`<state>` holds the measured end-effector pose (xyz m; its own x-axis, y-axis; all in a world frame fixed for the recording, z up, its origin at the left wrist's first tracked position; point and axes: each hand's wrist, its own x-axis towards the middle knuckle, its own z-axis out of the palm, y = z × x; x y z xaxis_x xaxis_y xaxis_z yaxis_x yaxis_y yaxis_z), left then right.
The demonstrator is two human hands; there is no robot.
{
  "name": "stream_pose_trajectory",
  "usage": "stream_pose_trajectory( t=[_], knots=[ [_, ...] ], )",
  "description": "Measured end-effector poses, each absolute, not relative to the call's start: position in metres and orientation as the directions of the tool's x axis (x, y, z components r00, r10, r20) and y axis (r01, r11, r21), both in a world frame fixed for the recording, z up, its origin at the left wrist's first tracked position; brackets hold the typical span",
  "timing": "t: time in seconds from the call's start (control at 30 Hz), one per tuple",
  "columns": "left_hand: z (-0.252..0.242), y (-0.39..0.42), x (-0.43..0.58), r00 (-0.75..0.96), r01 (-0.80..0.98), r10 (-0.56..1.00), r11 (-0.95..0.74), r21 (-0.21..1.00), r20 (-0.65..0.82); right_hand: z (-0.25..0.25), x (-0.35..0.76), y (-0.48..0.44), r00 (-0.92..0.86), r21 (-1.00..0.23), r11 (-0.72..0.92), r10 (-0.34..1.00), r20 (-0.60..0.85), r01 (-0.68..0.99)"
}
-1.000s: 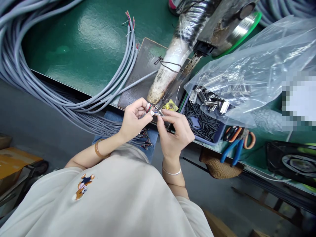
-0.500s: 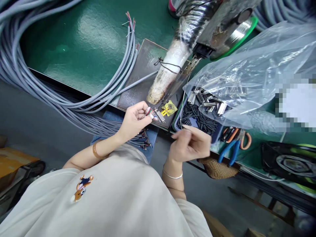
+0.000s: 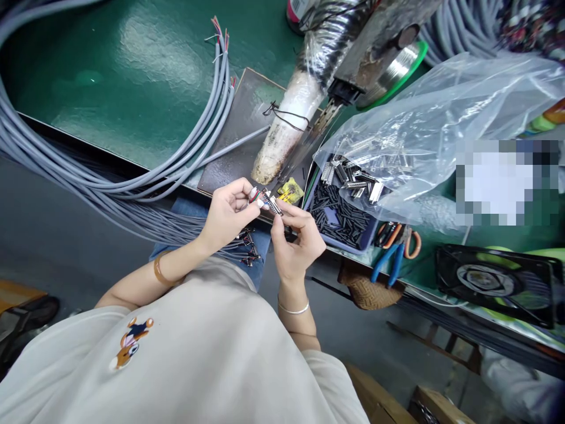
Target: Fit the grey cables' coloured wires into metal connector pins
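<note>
Coloured wires [image 3: 254, 195] at a cable end are pinched between the thumb and fingers of my left hand [image 3: 230, 209]. Against those wires sits a metal D-sub connector [image 3: 271, 202] with a row of pins. My right hand [image 3: 300, 238] has its thumb and forefinger closed on the connector's right end; any small piece between those fingertips is hidden. Just beyond the connector, a soldering iron [image 3: 304, 141] points down beside a white, scorched tube [image 3: 282, 132]. A yellow sponge [image 3: 291, 191] lies behind my fingers.
A blue tray [image 3: 367, 240] holds short black tubes, with loose connectors [image 3: 353, 179] and a plastic bag [image 3: 410, 129] over it. Pliers [image 3: 391, 259], a fan [image 3: 489, 280], a solder spool [image 3: 397, 73] and grey cables [image 3: 194, 150] surround the work. Finished-looking connectors [image 3: 249, 247] hang over my lap.
My right hand has moved left from the tray's front edge to the connector, and its fingers have closed there. My left hand still holds the wires. The view has shifted slightly right.
</note>
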<state>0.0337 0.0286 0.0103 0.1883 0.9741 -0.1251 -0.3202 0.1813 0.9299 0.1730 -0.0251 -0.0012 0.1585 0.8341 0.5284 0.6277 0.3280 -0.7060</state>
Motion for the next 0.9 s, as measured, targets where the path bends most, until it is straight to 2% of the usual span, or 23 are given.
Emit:
stream_pose_trajectory(
  t=[0.37,0.73,0.9],
  knots=[
    [0.01,0.035,0.033,0.21,-0.291,0.97,0.178,0.94,-0.118,-0.004,0.176,-0.019,0.188,-0.746,0.326,0.838,0.513,0.581],
    [0.012,0.033,0.033,0.166,-0.221,0.98,0.146,0.964,-0.111,0.005,0.175,-0.013,0.099,-0.591,0.388,0.773,0.626,0.707],
    [0.013,0.034,0.033,0.181,-0.256,0.978,0.145,0.956,-0.1,0.006,0.176,-0.014,0.052,-0.537,0.407,0.76,0.647,0.739]
  ],
)
